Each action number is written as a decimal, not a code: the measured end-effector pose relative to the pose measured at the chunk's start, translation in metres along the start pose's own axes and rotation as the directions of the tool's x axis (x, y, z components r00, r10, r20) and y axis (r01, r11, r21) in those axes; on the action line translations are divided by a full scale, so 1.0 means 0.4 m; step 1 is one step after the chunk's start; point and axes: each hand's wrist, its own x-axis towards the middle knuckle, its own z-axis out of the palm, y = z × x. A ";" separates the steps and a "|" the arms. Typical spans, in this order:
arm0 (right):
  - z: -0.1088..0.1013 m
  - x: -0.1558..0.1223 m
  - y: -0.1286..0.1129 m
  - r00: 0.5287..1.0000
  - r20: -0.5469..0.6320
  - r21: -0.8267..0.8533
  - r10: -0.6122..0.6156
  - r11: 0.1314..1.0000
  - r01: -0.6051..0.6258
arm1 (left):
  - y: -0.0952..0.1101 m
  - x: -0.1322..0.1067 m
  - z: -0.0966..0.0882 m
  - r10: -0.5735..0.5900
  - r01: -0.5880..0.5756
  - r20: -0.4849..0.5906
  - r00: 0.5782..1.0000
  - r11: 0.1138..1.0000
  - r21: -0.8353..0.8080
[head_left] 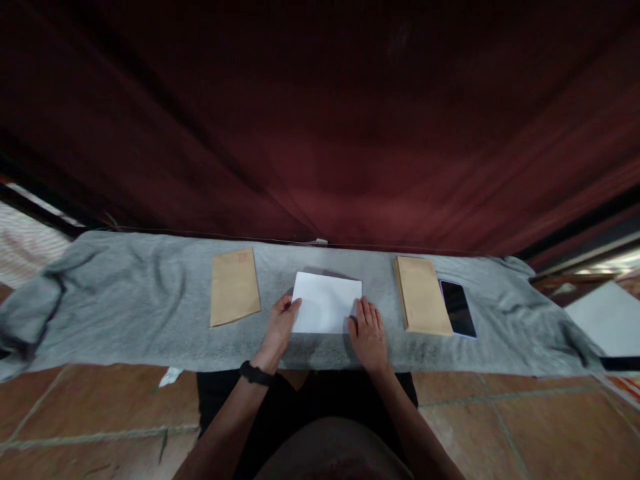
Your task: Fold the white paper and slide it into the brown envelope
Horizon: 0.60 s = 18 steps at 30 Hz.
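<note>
A white sheet of paper (pixel 327 303), seemingly folded, lies in front of me on the grey cloth. My left hand (pixel 281 325) pinches its left edge, thumb on top and fingers underneath. On the paper's right edge rests my right hand (pixel 369 332), fingers stretched out and lying flat. To the left is a brown envelope (pixel 234 288) with small red print near its top corner. A thicker stack of brown envelopes (pixel 424 295) sits to the right of my right hand.
A phone (pixel 458 309) with a dark screen lies against the right-hand stack. Grey cloth (pixel 150 300) covers the narrow table. A dark red curtain (pixel 320 133) hangs behind it. Some white scrap (pixel 171 376) is on the tiled floor (pixel 100 407).
</note>
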 end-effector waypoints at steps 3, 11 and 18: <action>-0.001 0.000 0.005 0.999 -0.020 0.058 0.039 0.998 -0.038 | 0.051 0.005 -0.018 0.093 -0.092 -0.080 0.992 0.996 0.010; 0.000 -0.002 0.012 0.998 -0.035 0.147 0.049 0.988 -0.043 | 0.164 -0.038 -0.025 0.794 -0.742 0.138 0.592 0.471 0.477; -0.001 -0.006 0.025 0.990 -0.053 0.265 0.131 0.958 -0.112 | -0.012 -0.097 0.020 0.652 -0.822 0.577 0.491 0.128 0.555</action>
